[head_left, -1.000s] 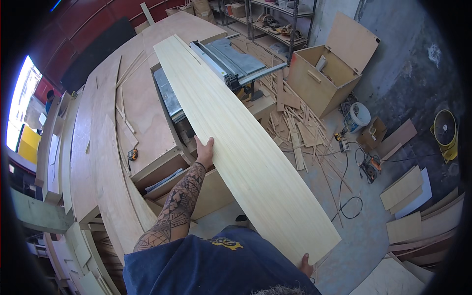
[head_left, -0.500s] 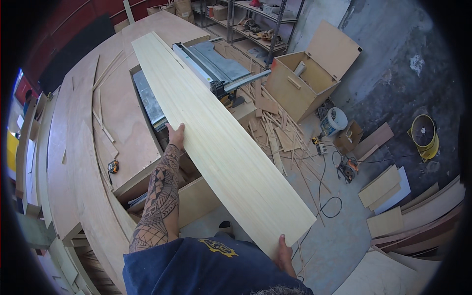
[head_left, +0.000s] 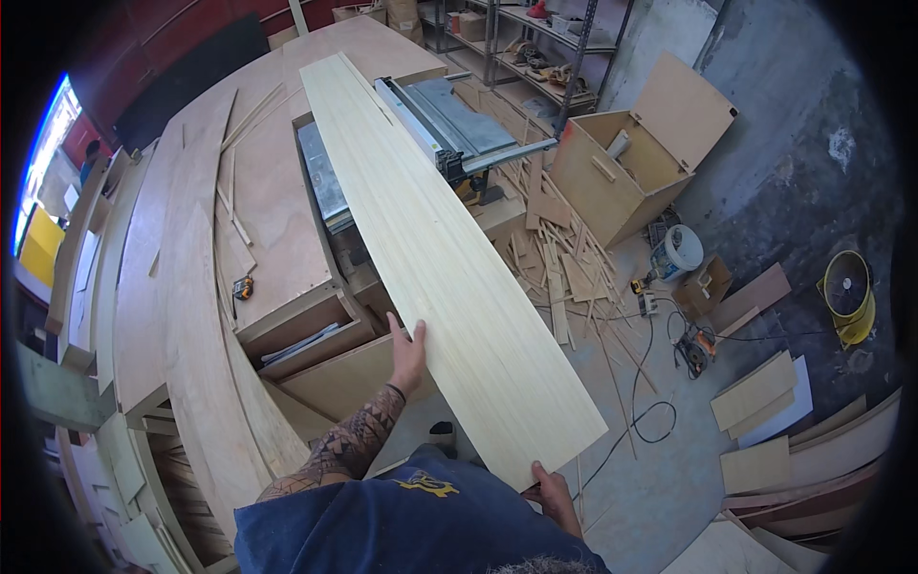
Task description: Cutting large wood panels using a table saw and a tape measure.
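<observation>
A long pale wooden board stretches from near my body over the table saw, its far end over the large workbench. My right hand grips its near end, the thumb on top and the other fingers hidden beneath. Along the board's left edge is my left hand, its thumb against the edge and a finger stretched out apart from it. A narrow slit runs lengthwise in the board's far end. To its right is the saw's fence.
Wood strips and a tape measure lie on the workbench. Offcuts litter the floor beside an open wooden box. A bucket, a corded power tool, a yellow fan and leaning panels stand at right.
The board has come back toward me and now lies more steeply in view. My left hand has shifted nearer along its left edge; my right hand stays at the near end.
</observation>
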Action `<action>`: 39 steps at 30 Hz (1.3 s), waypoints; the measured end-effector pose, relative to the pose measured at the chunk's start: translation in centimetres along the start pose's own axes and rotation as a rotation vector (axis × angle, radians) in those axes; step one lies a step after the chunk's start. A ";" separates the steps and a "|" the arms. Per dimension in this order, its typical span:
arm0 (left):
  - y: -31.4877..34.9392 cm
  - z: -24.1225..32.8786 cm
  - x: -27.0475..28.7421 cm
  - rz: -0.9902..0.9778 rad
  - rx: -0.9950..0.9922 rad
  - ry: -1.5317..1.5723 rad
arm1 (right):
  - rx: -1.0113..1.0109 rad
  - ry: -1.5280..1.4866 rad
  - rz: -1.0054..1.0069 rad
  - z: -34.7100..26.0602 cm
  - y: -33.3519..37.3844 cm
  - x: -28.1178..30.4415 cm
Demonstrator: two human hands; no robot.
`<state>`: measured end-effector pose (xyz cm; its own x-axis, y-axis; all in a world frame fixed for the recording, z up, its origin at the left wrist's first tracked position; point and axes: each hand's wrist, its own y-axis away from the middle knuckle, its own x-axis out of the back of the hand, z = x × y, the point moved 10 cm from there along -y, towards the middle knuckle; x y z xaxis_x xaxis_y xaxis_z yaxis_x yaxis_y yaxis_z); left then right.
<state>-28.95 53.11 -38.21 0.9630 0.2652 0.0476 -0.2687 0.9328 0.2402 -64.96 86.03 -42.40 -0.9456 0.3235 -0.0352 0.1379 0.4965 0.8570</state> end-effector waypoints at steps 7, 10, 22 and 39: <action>-0.5 -0.5 -1.1 0.035 -0.021 0.014 | -0.006 0.152 -0.120 -1.4 -1.6 -1.7; -3.0 0.8 -1.1 0.026 0.033 0.030 | 0.014 0.107 -0.144 -3.1 -2.5 -3.9; -16.1 5.6 3.3 0.067 0.086 0.036 | 0.125 -0.013 -0.272 -11.3 -8.3 -16.5; -31.7 9.2 8.2 0.106 -0.022 -0.014 | 0.089 0.056 -0.335 -19.6 -14.4 -28.4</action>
<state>-12.31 23.48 -36.53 0.9293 0.3596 0.0848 -0.3694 0.9049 0.2115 -45.88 53.89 -43.60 -0.9570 0.0877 -0.2764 -0.1594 0.6370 0.7542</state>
